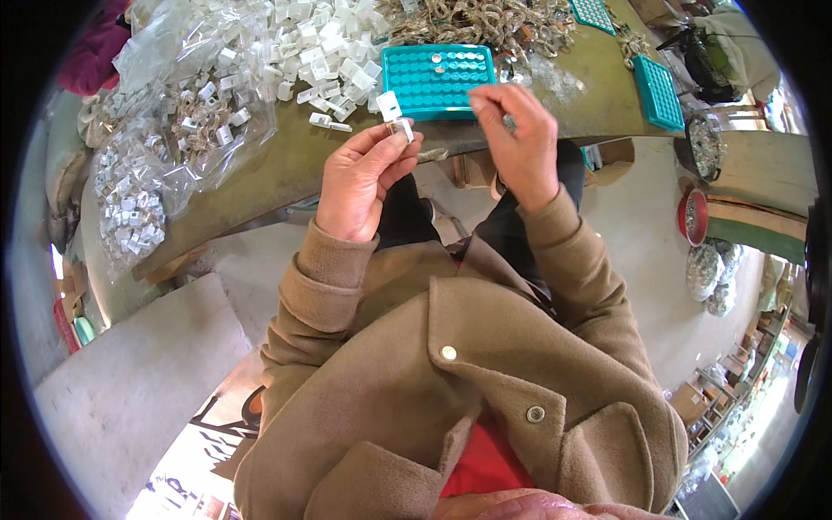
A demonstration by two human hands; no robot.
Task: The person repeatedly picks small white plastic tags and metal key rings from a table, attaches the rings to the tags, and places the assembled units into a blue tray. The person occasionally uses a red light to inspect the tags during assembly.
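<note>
My left hand (368, 173) pinches a small white plastic box (401, 130) at the table's near edge, its flap-like lid (388, 106) standing up. To the right, my right hand (524, 143) hovers beside the near right corner of a teal tray (416, 111). Its thumb and index finger are drawn together; whatever may be between them is too small to make out. The tray has rows of round pockets, and small shiny round pieces (468, 55) lie in some at its far right.
Loose white boxes (325, 39) are heaped behind my left hand. Clear bags of boxes (130, 204) lie at the left edge. A tangle of brownish looped pieces (485, 22) sits behind the tray. Another teal tray (659, 94) rests at the right; a red bowl (693, 217) is farther right.
</note>
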